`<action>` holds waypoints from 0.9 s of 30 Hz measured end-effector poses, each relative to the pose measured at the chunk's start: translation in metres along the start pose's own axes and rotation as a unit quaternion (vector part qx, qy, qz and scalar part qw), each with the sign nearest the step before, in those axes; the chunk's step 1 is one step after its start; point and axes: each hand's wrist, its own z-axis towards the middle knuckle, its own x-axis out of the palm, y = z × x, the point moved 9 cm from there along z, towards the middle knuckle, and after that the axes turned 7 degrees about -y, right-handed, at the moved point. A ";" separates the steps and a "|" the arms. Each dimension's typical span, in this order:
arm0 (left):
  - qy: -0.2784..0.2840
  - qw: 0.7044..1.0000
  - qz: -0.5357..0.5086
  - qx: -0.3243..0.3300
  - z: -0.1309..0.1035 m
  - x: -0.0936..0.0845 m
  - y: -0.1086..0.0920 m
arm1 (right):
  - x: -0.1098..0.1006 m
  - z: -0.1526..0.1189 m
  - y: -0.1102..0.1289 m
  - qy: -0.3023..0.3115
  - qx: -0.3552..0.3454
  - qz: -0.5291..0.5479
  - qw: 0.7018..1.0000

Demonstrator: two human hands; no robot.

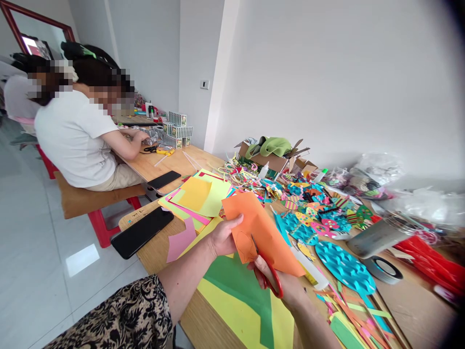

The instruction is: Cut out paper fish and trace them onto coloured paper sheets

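Note:
An orange sheet of paper [267, 228] is held up over the table, with a drawn outline near its lower left edge. My left hand [225, 236] pinches that sheet by its left side, thumb on top. Red-handled scissors [275, 281] are gripped in my right hand [263, 272]; their blades lie at the paper beside the drawn shape. Whether the blades are parted I cannot tell. Below my hands lie a green paper piece [236, 281] and a yellow sheet [279, 322].
Stacked coloured paper [218, 194] and a black phone [142, 231] lie left. Right are paper fish [321, 228], a blue oval piece [345, 266], a metal canister [379, 235] and grey tape [383, 269]. A co-worker [78, 138] sits at the table's far left.

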 end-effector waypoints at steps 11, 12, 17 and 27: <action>0.006 1.000 0.012 -0.007 -0.001 0.001 0.002 | -0.002 0.001 -0.006 -0.022 0.027 0.011 0.999; 0.005 1.000 0.012 -0.007 -0.001 0.001 0.002 | -0.002 0.000 -0.006 -0.022 0.026 0.014 0.999; -0.002 1.000 0.011 -0.008 0.000 -0.002 0.004 | -0.001 0.000 -0.009 -0.021 0.030 -0.003 0.999; -0.011 0.999 0.016 -0.031 -0.002 0.003 0.008 | -0.002 0.001 -0.006 -0.030 0.037 -0.064 0.997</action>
